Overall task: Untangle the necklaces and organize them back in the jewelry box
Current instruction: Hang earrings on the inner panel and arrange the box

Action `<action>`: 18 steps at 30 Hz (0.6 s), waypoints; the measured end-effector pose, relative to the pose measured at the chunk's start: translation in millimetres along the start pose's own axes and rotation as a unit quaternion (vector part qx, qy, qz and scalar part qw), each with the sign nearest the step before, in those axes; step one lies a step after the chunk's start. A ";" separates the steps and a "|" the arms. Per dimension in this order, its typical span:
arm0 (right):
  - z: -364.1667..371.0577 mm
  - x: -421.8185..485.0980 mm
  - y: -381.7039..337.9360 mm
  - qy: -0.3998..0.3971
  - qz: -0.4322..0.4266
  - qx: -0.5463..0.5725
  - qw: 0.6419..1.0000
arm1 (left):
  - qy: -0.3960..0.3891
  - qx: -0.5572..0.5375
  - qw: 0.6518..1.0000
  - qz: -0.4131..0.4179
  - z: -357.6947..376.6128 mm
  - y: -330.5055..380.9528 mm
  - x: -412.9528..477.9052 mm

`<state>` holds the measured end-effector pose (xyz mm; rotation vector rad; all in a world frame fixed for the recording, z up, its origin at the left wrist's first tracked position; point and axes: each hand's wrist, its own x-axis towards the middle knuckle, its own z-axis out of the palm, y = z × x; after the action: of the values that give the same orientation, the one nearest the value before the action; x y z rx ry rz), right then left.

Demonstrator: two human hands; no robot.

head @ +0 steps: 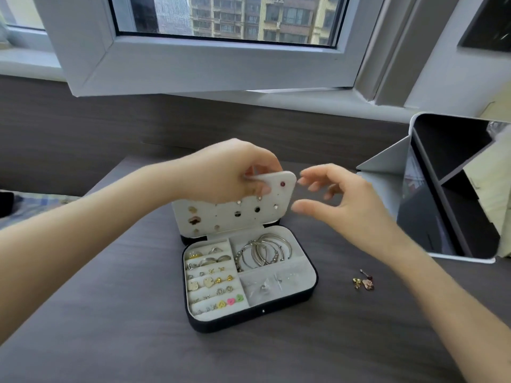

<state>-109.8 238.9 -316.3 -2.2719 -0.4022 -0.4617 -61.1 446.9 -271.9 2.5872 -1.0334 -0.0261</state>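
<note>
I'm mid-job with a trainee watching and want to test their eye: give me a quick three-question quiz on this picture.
1. True or false: the silver metal bangles lie outside the black cream-lined jewelry box.
2. Multiple choice: the left hand pinches A) a bangle, B) the cream perforated earring panel, C) a necklace.
3. Short answer: on which side of the box do the small loose earrings lie on the dark wood-grain table?
Key: 1 false; 2 B; 3 the right.
</note>
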 end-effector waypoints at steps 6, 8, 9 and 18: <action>-55.0 -37.1 23.6 -0.201 0.149 -0.257 0.933 | 0.061 0.051 0.996 -0.031 3.7 -7.1 7.6; -54.9 -48.7 29.3 -0.233 0.203 -0.285 0.907 | 0.068 0.024 0.997 -0.036 4.6 -9.8 7.4; -52.6 -51.8 30.8 -0.235 0.218 -0.291 0.901 | 0.071 0.013 0.997 -0.038 4.6 -10.6 7.2; -35.8 -40.2 38.2 -0.296 0.222 -0.333 0.867 | 0.064 -0.050 0.996 -0.048 4.8 -14.5 9.2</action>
<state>-136.5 181.6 -335.3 -3.0514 0.0224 0.4294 -45.4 449.0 -280.1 2.5104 -0.8399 0.0624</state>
